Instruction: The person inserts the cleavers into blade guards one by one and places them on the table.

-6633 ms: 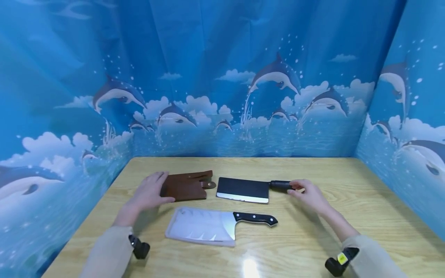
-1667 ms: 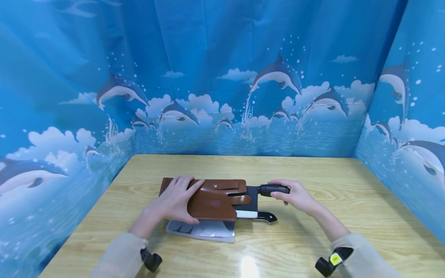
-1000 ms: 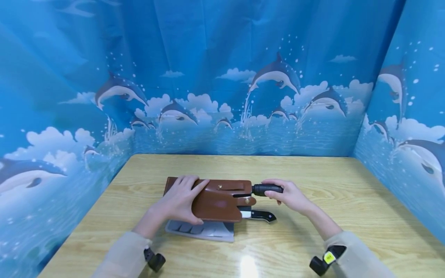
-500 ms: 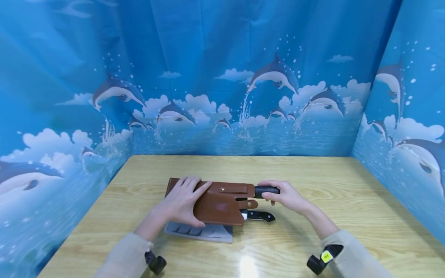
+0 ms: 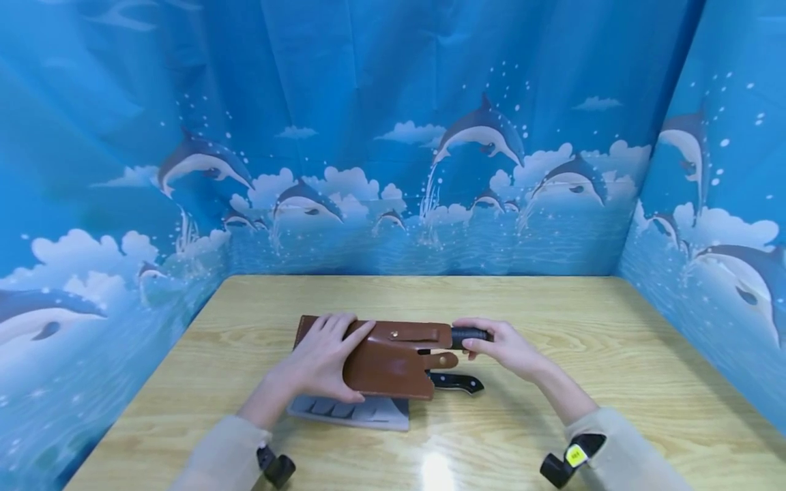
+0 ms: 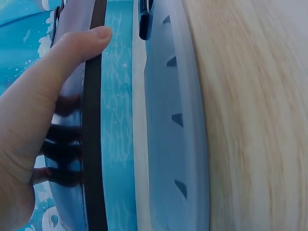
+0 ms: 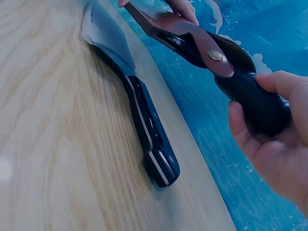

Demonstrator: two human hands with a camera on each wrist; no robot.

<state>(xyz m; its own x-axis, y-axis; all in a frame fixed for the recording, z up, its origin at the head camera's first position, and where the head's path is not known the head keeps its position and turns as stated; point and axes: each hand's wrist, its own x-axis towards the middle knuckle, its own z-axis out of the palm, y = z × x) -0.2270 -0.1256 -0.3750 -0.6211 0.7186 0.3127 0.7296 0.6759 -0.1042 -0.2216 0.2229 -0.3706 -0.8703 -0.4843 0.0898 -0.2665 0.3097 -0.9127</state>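
Note:
My left hand [image 5: 322,358] grips a brown leather cleaver sheath [image 5: 389,372] across its left part, thumb on the near edge. The left wrist view shows the sheath raised off the table. My right hand [image 5: 500,348] holds the black handle of a cleaver [image 7: 257,103], whose blade is hidden inside the sheath. The sheath's strap [image 7: 214,53] with its metal snap hangs loose beside the handle. Below lies a second cleaver, its riveted black handle [image 5: 456,382] pointing right and its blade in a translucent plastic guard [image 6: 168,96]; the sheath hides part of it.
The light wood table [image 5: 552,423] carries the second cleaver near its middle. A blue dolphin-print curtain [image 5: 368,136] closes off the back and both sides. Each wrist wears a small black camera [image 5: 276,467].
Since the earliest frame, the sheath and cleaver have come together above the second cleaver, and the blade has slid into the sheath. Over the last second the handle has moved left against the sheath.

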